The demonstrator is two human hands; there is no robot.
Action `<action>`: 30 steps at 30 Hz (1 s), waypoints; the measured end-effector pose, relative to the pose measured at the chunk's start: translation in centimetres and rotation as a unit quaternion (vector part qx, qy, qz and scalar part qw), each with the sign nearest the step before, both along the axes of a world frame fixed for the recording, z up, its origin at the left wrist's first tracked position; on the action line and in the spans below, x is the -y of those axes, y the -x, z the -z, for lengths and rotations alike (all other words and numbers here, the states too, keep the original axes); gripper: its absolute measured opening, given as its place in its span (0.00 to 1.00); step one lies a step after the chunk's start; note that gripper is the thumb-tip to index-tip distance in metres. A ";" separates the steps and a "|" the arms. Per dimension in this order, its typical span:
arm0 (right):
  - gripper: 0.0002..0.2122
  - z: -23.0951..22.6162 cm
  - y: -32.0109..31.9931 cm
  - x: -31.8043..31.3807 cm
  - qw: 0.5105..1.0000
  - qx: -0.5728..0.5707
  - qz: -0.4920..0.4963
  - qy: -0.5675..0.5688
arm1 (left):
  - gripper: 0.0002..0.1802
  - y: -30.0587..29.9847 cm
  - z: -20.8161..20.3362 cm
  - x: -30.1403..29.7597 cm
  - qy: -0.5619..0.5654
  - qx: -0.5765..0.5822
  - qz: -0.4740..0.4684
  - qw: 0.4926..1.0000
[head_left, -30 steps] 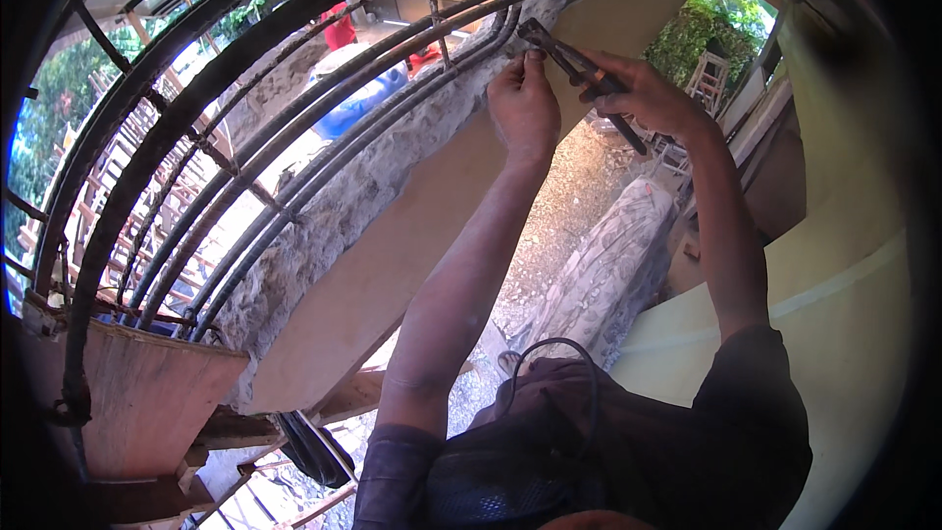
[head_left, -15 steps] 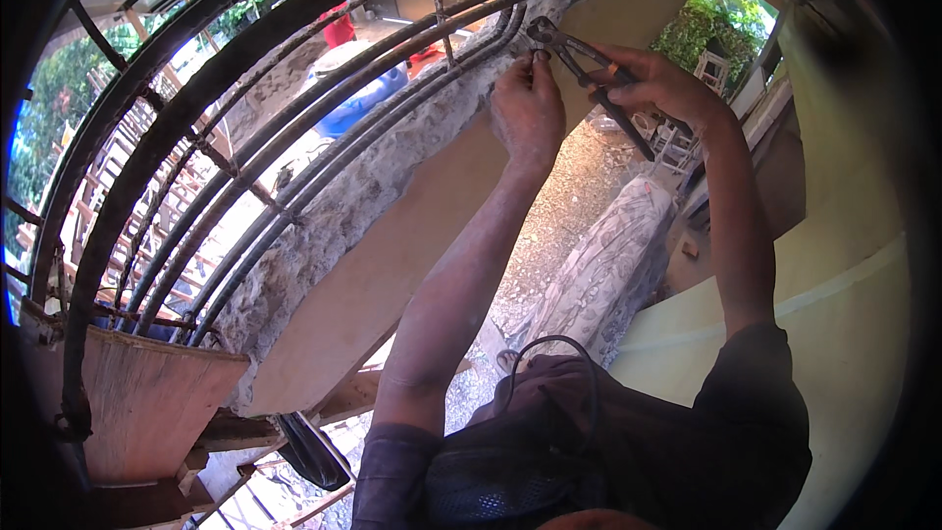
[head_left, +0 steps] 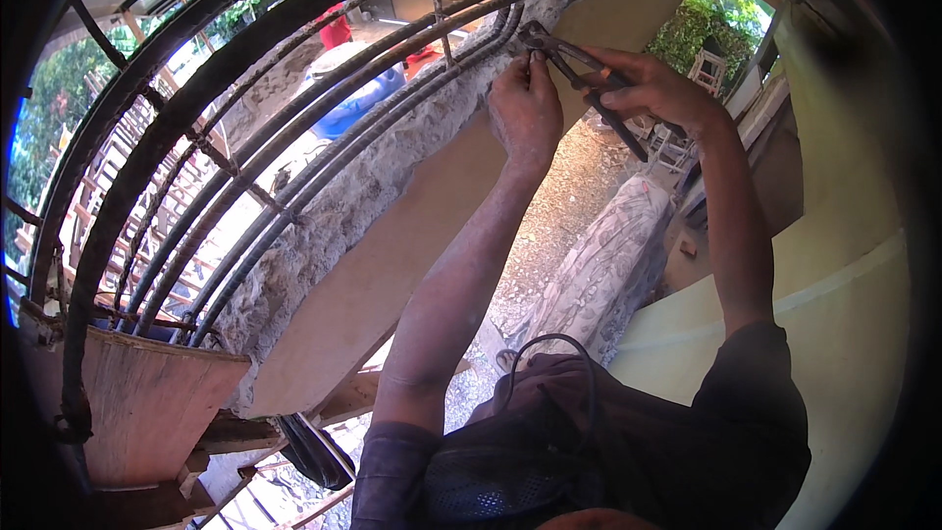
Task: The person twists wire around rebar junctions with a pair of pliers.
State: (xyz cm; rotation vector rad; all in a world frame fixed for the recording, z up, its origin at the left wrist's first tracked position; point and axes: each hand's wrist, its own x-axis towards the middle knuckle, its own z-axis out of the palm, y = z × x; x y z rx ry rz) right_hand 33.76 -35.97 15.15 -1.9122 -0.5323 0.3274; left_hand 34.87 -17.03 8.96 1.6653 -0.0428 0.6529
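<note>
Bounded on the right by a smooth yellowish wall (head_left: 844, 353), floored below with pale, littered ground (head_left: 561, 206), fringed by foliage (head_left: 699, 31) at upper right and trees (head_left: 61, 123) at far left, and brightly daylit from outside.

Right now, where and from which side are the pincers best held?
Hold the pincers by their long handles, likely best from the right, as the right grip does: the handles splay down-right, while the head lies up-left, close to the left grip.
</note>
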 end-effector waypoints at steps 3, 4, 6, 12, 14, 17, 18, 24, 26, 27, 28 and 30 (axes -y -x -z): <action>0.35 0.2 -0.2 0.0 0.999 0.025 0.001 0.024 | 0.20 -0.3 0.3 -0.1 -0.016 -0.007 -0.007 1.000; 0.35 0.2 -0.3 0.0 0.999 0.035 0.004 0.035 | 0.20 -0.2 0.3 0.0 -0.035 -0.003 -0.020 0.999; 0.36 -0.8 -0.2 0.0 0.987 0.095 -0.005 0.130 | 0.19 0.2 0.2 0.1 -0.072 0.006 -0.044 0.996; 0.36 -1.5 -0.3 -0.2 0.950 0.221 -0.021 0.218 | 0.16 0.7 -0.7 -0.8 -0.203 -0.007 -0.046 0.978; 0.36 -1.9 -0.4 -0.1 0.955 0.203 -0.028 0.214 | 0.16 0.7 -0.8 -0.7 -0.227 -0.031 -0.051 0.972; 0.35 -1.5 -1.1 0.3 0.959 0.199 -0.041 0.196 | 0.15 0.5 -0.8 -0.7 -0.273 -0.048 -0.056 0.959; 0.34 -1.3 -1.1 0.2 0.956 0.218 -0.040 0.194 | 0.15 0.5 -0.8 -0.8 -0.289 -0.050 -0.058 0.954; 0.29 -1.8 1.0 -2.0 0.969 0.166 0.013 0.180 | 0.19 -0.4 -0.1 -1.3 -0.234 0.027 -0.045 0.971; 0.27 -1.7 1.3 -2.0 0.987 0.106 0.031 0.121 | 0.21 0.3 -1.4 -1.5 -0.056 -0.096 0.119 0.987; 0.25 -1.3 1.4 -1.9 0.993 0.074 0.038 0.081 | 0.22 0.5 -1.9 -1.4 0.035 -0.156 0.200 0.967; 0.24 -0.9 1.3 -2.0 0.997 0.041 0.040 0.042 | 0.23 0.4 -1.9 -1.1 0.096 -0.164 0.240 0.952; 0.17 0.1 1.0 -2.1 0.995 -0.055 0.004 -0.083 | 0.26 -0.3 -2.0 0.3 0.216 -0.176 0.317 0.907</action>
